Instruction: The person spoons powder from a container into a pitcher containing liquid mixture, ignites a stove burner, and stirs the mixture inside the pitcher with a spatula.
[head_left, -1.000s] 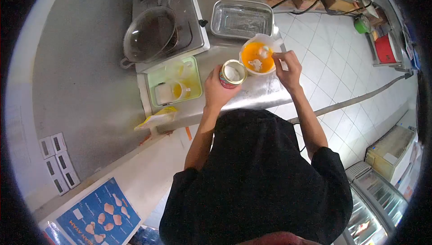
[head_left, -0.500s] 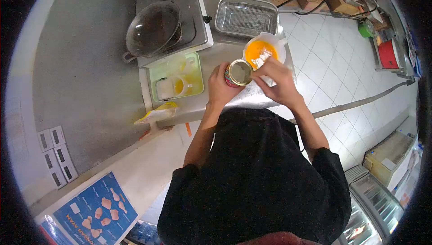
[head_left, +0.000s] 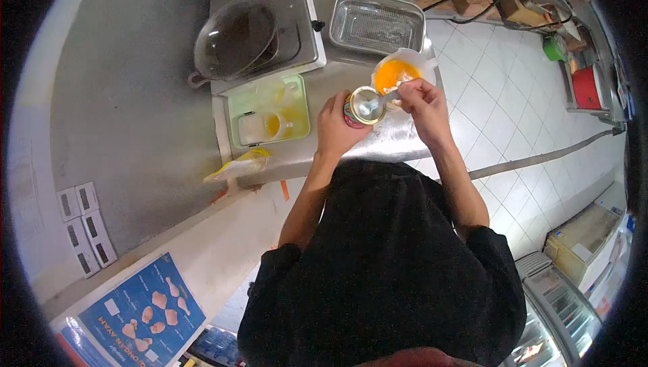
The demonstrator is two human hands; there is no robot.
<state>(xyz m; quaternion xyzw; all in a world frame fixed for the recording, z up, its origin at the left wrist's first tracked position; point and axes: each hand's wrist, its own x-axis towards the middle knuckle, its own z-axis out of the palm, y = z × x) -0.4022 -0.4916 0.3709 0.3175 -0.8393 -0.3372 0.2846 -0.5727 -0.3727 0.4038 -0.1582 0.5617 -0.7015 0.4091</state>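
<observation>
Item one, the open can [head_left: 352,116]: it is resting in your left hand [head_left: 335,124] above the front of the steel worktop [head_left: 405,141], its mouth facing up and showing white contents. Left hand: your fingers and thumb are clamping the can's side.

Item two, one spoon [head_left: 390,96]: its handle is slanting over the can's rim, its bowl end sitting inside among the white contents. Right hand [head_left: 426,107]: your fingers and thumb are pinching together on the handle.

Item three, one white bowl [head_left: 420,67]: it is standing just beyond the can, to the right, and is holding orange-yellow liquid [head_left: 395,73] with white clumps near the spoon side.

Item four, one rectangular tray [head_left: 368,26], its base mesh-patterned: it is lying behind the bowl.

Item five, one pale green tray [head_left: 246,104]: it is sitting left of your left hand and is carrying a clear cup [head_left: 273,125] with yellow contents.

Item six, one yellow-and-white packet [head_left: 239,166]: it is lying near the green tray, at the worktop's front edge.

Item seven, one dark two-handled pan [head_left: 233,40]: it is resting on the stove [head_left: 290,3], farther left.
</observation>
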